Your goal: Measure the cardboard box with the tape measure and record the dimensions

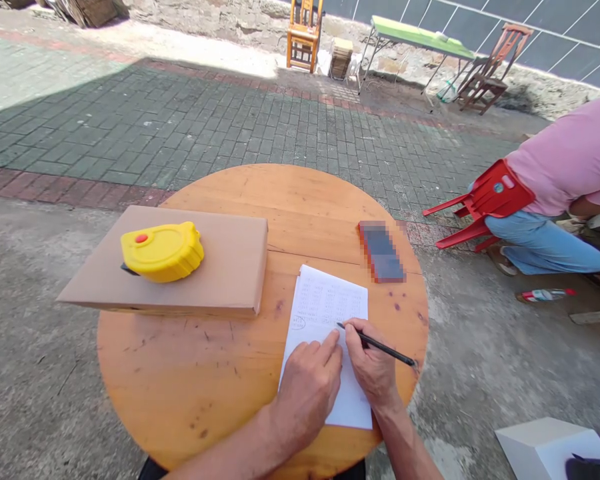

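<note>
My right hand (371, 365) is closed around a black pen (386, 348), its tip touching a white sheet of paper (353, 407). Rows of small handwriting cover the sheet's upper half, and a circled note stands at its left edge. My left hand (311, 377) rests on the paper beside the right one, index finger stretched toward the pen tip, its other fingers partly bent and nothing held in it. To the left, a yellow tape measure (163, 253) with a red button lies on a flat brown cardboard box (230, 267).
The round wooden table (190, 393) bears all of this, with a blurred phone (383, 252) at its right. A person in a pink shirt (570, 150) sits on a red plastic chair (500, 190). A bottle (545, 295) lies on the ground. Behind are a green folding table (420, 35) and chairs.
</note>
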Demonstrator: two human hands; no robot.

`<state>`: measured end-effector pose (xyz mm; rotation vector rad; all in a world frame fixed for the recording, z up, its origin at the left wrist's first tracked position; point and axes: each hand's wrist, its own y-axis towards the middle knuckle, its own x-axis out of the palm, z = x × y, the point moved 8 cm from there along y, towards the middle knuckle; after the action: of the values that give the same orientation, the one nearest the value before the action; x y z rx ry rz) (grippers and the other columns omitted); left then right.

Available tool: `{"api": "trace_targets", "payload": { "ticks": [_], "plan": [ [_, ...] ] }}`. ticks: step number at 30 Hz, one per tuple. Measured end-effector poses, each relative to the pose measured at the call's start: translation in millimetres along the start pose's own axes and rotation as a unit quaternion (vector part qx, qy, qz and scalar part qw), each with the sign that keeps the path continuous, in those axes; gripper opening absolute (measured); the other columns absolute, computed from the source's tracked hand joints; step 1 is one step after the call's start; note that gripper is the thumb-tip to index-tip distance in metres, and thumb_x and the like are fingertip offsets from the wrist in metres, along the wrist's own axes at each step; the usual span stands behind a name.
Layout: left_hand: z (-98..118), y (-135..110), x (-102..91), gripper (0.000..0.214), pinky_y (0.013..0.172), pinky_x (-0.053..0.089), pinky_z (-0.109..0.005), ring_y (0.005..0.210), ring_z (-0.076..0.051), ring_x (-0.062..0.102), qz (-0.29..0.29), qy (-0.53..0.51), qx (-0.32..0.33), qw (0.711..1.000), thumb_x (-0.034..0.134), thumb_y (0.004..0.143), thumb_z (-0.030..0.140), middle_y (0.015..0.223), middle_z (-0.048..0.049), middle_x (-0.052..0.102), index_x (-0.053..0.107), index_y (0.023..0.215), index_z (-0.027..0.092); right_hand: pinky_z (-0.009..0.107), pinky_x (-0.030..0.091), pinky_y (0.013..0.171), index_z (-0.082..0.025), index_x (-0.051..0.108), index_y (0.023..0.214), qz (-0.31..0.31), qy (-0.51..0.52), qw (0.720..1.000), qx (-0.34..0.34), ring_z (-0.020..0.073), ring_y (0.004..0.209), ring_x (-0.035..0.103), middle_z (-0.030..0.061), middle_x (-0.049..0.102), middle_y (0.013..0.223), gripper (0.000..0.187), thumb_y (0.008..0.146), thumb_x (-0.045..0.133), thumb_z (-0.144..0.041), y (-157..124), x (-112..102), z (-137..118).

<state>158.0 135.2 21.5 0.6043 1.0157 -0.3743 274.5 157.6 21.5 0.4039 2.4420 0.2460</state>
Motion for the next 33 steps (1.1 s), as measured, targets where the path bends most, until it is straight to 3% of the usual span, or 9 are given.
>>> {"api": "trace_targets", "payload": {
  "ticks": [12,26,33],
  "plan": [
    [-0.4,1.4,-0.1,0.023,0.061,0.051,-0.038,0.073,-0.021,0.063,0.003,0.002,0.002,1.000,0.046,0.088,0.009,0.123,-0.0079,0.066,0.066,0.096,0.015,0.026,0.052,0.061,-0.020,0.067,0.078,-0.003,0.007,1.000,0.007,0.0167,0.065,0.066,0.0011,0.071,0.072,0.015,0.087,0.055,-0.022,0.1,0.7,2.9],
    [0.1,0.4,3.6,0.020,0.063,0.050,-0.038,0.076,-0.020,0.061,-0.016,0.000,0.007,1.000,0.050,0.086,0.010,0.129,-0.0045,0.064,0.065,0.098,0.016,0.025,0.043,0.047,-0.019,0.065,0.078,0.031,0.025,0.997,0.066,0.0124,0.044,0.049,-0.0049,0.054,0.052,0.018,0.088,0.053,-0.027,-3.6,-5.8,15.9],
    [0.2,0.4,1.8,0.020,0.063,0.050,-0.037,0.075,-0.020,0.061,-0.009,0.000,0.008,1.000,0.049,0.087,0.010,0.127,-0.0041,0.065,0.065,0.096,0.017,0.025,0.044,0.049,-0.019,0.065,0.079,0.031,0.018,0.998,0.060,0.0127,0.047,0.051,-0.0036,0.057,0.056,0.017,0.088,0.053,-0.027,-2.9,-4.5,14.3]
  ]
}}
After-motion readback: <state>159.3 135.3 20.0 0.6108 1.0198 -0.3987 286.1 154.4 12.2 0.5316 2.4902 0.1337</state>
